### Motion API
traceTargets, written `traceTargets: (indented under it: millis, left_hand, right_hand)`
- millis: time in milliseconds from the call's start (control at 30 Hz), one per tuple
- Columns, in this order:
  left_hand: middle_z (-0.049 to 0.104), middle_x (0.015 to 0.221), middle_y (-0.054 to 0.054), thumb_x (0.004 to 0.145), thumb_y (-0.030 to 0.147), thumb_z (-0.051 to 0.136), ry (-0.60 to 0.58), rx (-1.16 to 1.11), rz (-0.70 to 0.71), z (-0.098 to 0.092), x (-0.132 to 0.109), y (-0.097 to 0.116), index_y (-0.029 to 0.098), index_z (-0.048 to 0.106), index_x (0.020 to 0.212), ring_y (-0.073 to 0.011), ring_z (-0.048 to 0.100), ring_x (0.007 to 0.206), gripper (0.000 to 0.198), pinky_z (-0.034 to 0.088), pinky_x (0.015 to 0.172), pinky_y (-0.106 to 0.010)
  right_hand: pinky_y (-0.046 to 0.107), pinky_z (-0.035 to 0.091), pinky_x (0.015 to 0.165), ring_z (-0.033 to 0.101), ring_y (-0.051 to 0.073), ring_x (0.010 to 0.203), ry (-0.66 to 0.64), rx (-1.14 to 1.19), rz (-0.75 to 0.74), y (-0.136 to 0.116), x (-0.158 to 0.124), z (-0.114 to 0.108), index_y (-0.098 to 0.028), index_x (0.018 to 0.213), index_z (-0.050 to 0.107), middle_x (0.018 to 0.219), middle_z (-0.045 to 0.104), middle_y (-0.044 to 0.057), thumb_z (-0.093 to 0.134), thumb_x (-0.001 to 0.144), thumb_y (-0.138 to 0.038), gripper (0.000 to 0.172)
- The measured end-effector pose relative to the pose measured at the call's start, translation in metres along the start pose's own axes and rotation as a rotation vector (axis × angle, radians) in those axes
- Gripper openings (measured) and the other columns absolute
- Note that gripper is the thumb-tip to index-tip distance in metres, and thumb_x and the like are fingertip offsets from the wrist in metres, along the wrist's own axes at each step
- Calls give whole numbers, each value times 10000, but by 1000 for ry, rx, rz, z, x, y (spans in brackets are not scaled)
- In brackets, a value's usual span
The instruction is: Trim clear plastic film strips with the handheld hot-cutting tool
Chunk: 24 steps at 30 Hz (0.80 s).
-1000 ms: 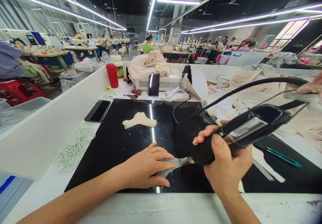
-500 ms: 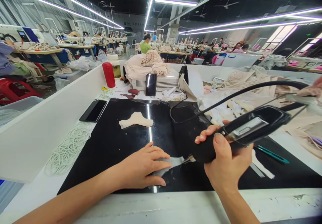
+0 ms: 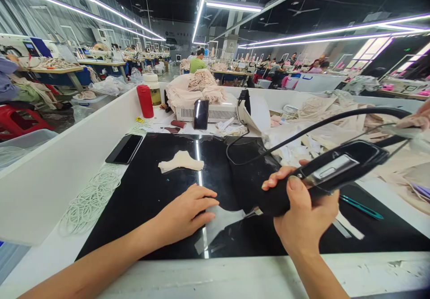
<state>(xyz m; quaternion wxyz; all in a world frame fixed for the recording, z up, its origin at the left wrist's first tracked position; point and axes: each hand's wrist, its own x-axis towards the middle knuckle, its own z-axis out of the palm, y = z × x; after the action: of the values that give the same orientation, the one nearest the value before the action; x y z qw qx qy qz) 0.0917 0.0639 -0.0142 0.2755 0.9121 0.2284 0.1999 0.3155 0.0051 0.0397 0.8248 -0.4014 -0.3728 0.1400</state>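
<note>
My right hand (image 3: 304, 214) is wrapped round a black corded handheld tool (image 3: 322, 173), whose metal tip points left and down at the black mat (image 3: 141, 200). The tip is at the right end of a translucent, pale piece (image 3: 223, 220) lying on the mat. Beside that piece's upper left edge is my left hand (image 3: 188, 211), palm down with its fingers apart and nothing held. Farther back on the mat lies a cream fabric piece (image 3: 181, 161). Pale strips (image 3: 349, 226) and teal tweezers (image 3: 362, 207) are right of my right hand.
A phone (image 3: 125, 149) and pale cord loops (image 3: 92, 200) lie along the left. At the back stand a red bottle (image 3: 144, 101), an upright phone (image 3: 200, 114) and piled fabric (image 3: 198, 86). The tool's cable (image 3: 322, 119) arches rightward, over more fabric.
My left hand has moved left and slightly up, off the translucent piece, uncovering more of it. My right hand and the tool have hardly moved.
</note>
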Motion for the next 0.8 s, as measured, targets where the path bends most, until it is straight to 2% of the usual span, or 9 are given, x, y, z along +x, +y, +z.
traceTargets:
  millis: [233,400,567,700,800]
  left_hand:
    - [634,1384,-106,1031,267,627,84,89,-46,6,-1,-6,202,691,1232,-252,594,1294,221,426,1208,-515]
    - [639,1368,-94,971,251,704,84,92,-75,8,0,-5,219,687,1189,-267,588,1295,221,448,1184,-508]
    - [631,1342,-85,926,175,720,79,38,-112,8,1,-3,210,669,1038,-263,577,1274,128,470,1135,-471]
    - [640,1312,-80,917,154,709,95,-36,-118,8,1,-3,207,645,928,-259,565,1277,84,458,1119,-459]
    - [665,1255,-72,937,158,662,104,-124,-117,8,2,-3,208,637,877,-249,563,1283,82,433,1133,-445]
  right_hand:
    - [322,584,579,625,150,629,-50,-3,-3,6,-4,-5,-253,1134,608,808,672,-41,835,838,-307,376]
    - [331,583,600,629,153,654,-54,-38,-2,6,-7,-5,-253,1153,599,819,667,-40,816,864,-308,365]
    - [337,571,632,626,151,653,-80,-99,-8,3,-3,-5,-256,1135,572,843,664,-44,827,860,-359,389]
    - [366,572,729,650,159,690,-111,-161,-29,1,4,-8,-258,1099,587,919,689,-31,838,855,-391,375]
    - [378,544,827,653,185,828,-123,-279,-31,-2,8,-14,-259,1120,646,1016,686,-3,837,847,-438,378]
